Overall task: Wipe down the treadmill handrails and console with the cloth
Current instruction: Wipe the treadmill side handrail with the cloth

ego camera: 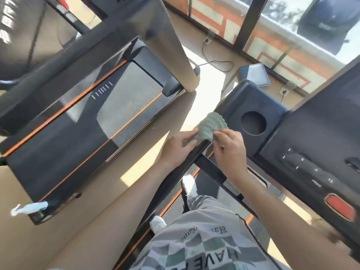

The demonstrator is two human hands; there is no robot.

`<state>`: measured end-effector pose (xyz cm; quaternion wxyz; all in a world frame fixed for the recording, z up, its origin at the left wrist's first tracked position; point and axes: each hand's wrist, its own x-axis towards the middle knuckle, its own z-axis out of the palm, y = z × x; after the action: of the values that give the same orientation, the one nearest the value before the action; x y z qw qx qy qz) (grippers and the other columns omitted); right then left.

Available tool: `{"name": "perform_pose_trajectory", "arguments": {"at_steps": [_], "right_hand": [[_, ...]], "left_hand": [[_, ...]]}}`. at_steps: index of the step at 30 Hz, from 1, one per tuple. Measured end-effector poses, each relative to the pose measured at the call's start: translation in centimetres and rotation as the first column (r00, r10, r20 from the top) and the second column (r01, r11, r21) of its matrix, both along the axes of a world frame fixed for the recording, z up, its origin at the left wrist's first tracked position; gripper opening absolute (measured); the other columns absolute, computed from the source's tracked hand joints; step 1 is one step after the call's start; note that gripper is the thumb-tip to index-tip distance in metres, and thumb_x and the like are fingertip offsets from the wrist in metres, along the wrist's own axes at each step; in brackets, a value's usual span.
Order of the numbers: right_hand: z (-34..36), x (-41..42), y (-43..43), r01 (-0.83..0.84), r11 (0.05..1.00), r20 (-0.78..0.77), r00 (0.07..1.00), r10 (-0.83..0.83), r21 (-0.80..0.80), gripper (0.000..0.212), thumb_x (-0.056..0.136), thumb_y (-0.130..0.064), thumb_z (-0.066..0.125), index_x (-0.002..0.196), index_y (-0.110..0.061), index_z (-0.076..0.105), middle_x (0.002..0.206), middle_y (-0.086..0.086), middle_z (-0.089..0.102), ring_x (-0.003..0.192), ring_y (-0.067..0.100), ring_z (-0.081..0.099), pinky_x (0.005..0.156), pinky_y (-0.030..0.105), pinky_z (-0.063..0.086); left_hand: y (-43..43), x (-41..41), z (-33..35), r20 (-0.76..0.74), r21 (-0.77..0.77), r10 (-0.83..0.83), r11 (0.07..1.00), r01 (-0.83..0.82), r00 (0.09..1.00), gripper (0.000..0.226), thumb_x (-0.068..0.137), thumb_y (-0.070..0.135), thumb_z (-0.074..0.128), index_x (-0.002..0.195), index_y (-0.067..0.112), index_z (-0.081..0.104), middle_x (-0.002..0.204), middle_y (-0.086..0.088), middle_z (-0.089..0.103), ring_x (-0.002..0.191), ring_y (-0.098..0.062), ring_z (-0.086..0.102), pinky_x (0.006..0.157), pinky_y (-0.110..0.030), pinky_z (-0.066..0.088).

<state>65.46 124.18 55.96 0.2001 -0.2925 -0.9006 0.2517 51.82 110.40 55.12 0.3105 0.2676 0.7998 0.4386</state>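
Note:
A pale green ribbed cloth (210, 125) is draped over the top end of the treadmill's black left handrail (175, 173), right beside the console's cup-holder corner (251, 106). My left hand (178, 148) holds the cloth's left side against the rail. My right hand (228, 145) pinches the cloth's right edge. The black console (315, 145) with white number keys and a red stop button (340, 206) lies to the right.
A second treadmill (81, 121) with orange stripes stands to the left, a white spray bottle (29, 208) on its rear corner. A phone (255, 75) lies beyond the console. Power cables and window glass are ahead. My white shoes stand on the belt below.

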Motion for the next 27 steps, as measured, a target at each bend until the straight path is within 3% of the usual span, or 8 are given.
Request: {"name": "perform_pose_trajectory", "arguments": {"at_steps": [4,9,11,14,16,20,24,27], "right_hand": [[-0.4,0.4,-3.8,0.160,0.937,0.083,0.987,-0.141,-0.310,0.031,0.095,-0.014,0.064,0.125,-0.008,0.066,0.119,0.004,0.068,0.108,0.022,0.062,0.094,0.034,0.050],[-0.7,-0.2,-3.9,0.219,0.550,0.073,0.959,-0.275,-0.806,0.024,0.096,-0.024,0.050,0.115,-0.019,0.063,0.100,-0.001,0.073,0.088,0.014,0.068,0.078,0.032,0.053],[-0.9,-0.7,-3.1,0.208,0.447,0.073,0.951,-0.301,-0.870,0.028,0.095,-0.028,0.049,0.114,-0.018,0.065,0.097,-0.001,0.073,0.082,0.012,0.065,0.073,0.031,0.049],[-1.1,-0.8,-2.0,0.265,0.404,0.133,0.936,-0.326,-0.875,0.022,0.102,-0.025,0.047,0.100,-0.019,0.068,0.089,0.003,0.072,0.072,0.010,0.061,0.067,0.026,0.045],[-1.4,-0.9,-1.6,0.281,0.404,0.164,0.940,-0.299,-0.871,0.022,0.103,-0.027,0.048,0.097,-0.021,0.068,0.091,0.004,0.075,0.070,0.009,0.063,0.066,0.026,0.046],[-2.1,-0.7,-1.6,0.280,0.435,0.174,0.947,-0.269,-0.856,0.026,0.101,-0.032,0.052,0.112,-0.015,0.069,0.101,0.002,0.076,0.097,0.019,0.072,0.070,0.023,0.051],[-2.1,0.1,-2.4,0.261,0.620,0.130,0.960,-0.250,-0.740,0.024,0.096,-0.027,0.061,0.114,-0.015,0.070,0.100,-0.006,0.075,0.097,0.011,0.070,0.081,0.024,0.054],[-1.9,0.2,-3.9,0.311,0.729,0.156,0.949,-0.275,-0.610,0.019,0.094,-0.027,0.065,0.108,-0.015,0.069,0.095,-0.005,0.073,0.089,0.012,0.068,0.071,0.021,0.049]], "left_hand": [[-1.2,1.1,-0.1,-0.246,-0.014,-0.052,0.999,0.050,0.968,0.040,0.089,0.024,0.075,0.128,0.031,0.071,0.132,0.009,0.066,0.119,-0.012,0.061,0.099,-0.034,0.051],[-1.0,1.4,0.0,-0.374,-0.049,-0.172,0.985,0.166,0.911,0.043,0.090,0.024,0.073,0.133,0.033,0.067,0.146,0.009,0.056,0.128,-0.010,0.054,0.101,-0.033,0.050],[-0.3,0.9,0.2,-0.364,-0.069,-0.253,0.967,0.245,0.896,0.046,0.091,0.023,0.073,0.134,0.034,0.066,0.151,0.008,0.051,0.132,-0.013,0.053,0.105,-0.036,0.049],[1.0,0.0,0.3,-0.363,-0.075,-0.342,0.938,0.339,0.867,0.047,0.089,0.022,0.073,0.134,0.034,0.066,0.155,0.006,0.048,0.134,-0.018,0.053,0.105,-0.045,0.050],[1.7,-0.3,0.2,-0.379,-0.083,-0.387,0.919,0.385,0.841,0.047,0.088,0.023,0.071,0.133,0.034,0.066,0.156,0.008,0.046,0.135,-0.019,0.052,0.103,-0.048,0.051],[2.2,-0.6,0.1,-0.416,-0.103,-0.448,0.888,0.448,0.791,0.048,0.091,0.020,0.070,0.137,0.033,0.064,0.161,0.010,0.039,0.144,-0.014,0.041,0.108,-0.042,0.048],[0.8,-0.2,0.5,-0.434,-0.108,-0.423,0.901,0.420,0.795,0.046,0.092,0.026,0.071,0.137,0.038,0.063,0.159,0.013,0.041,0.141,-0.010,0.044,0.103,-0.039,0.051],[-1.4,0.5,0.4,-0.418,-0.099,-0.377,0.923,0.371,0.827,0.045,0.093,0.033,0.070,0.137,0.040,0.063,0.157,0.013,0.044,0.137,-0.011,0.049,0.100,-0.040,0.053]]}}
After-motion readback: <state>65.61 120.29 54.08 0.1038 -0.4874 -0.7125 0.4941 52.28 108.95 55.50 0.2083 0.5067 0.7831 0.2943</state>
